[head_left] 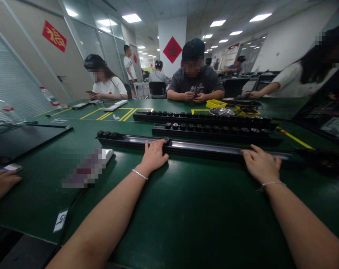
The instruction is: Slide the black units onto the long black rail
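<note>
A long black rail (203,146) with a shiny inner channel lies across the green table before me. My left hand (155,156) is closed over its near edge, fingers on top and thumb in front. The index fingertip is at a small black block (166,140) seated in the channel. More black blocks (107,134) sit at the rail's left end. Farther right, my right hand (262,164) rests on the rail with its fingers spread and thumb apart. No loose thing shows in it.
Two more black rails (214,133) with rows of blocks lie just beyond. A yellow tray (216,104) and a metal bowl (221,112) stand behind them. At the left are a blurred-out device, a dark panel (26,140) and another person's hand (2,185). Several people sit around.
</note>
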